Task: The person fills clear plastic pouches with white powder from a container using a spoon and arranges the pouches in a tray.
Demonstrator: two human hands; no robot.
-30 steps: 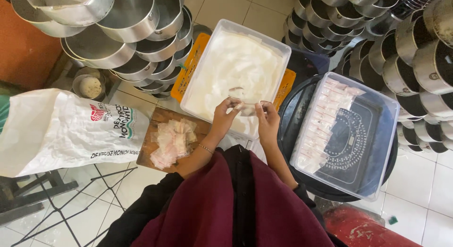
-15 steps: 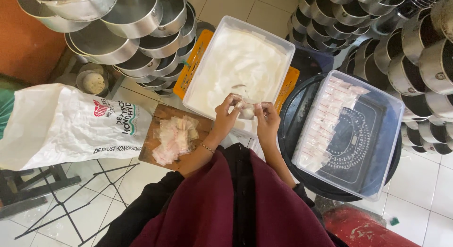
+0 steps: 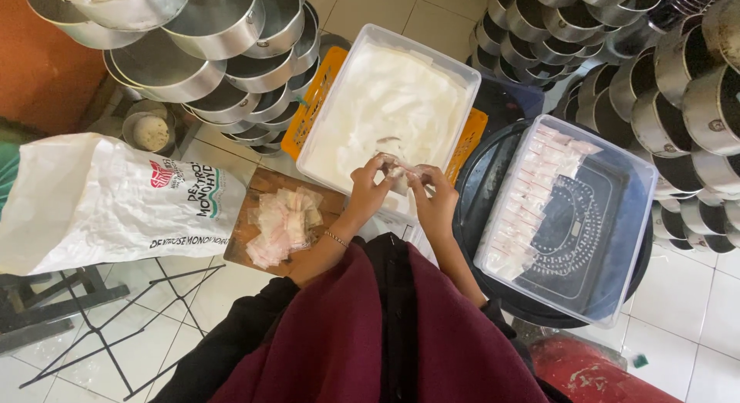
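both hands meet over the near edge of a white rectangular tub (image 3: 432,52) filled with white powder (image 3: 385,102). the left hand (image 3: 368,189) and the right hand (image 3: 433,196) pinch a small clear packet (image 3: 398,170) between their fingertips, the fingers curled in close around it; the packet sits just above the tub's near rim, between the two hands. a thin bracelet (image 3: 335,238) circles the left wrist. the tub rests on an orange crate (image 3: 308,110). to the left, on a wooden board (image 3: 262,189), lies a loose pile of small empty packets (image 3: 284,224). further left slumps a big white sack (image 3: 100,203) with printed lettering. to the right, a clear plastic box (image 3: 617,241) on a round black tray (image 3: 482,187) holds rows of filled packets (image 3: 532,195) along its left side. stacks of round metal tins (image 3: 216,41) stand at the top left and more at the right (image 3: 694,79). the person wears a maroon garment (image 3: 370,334)
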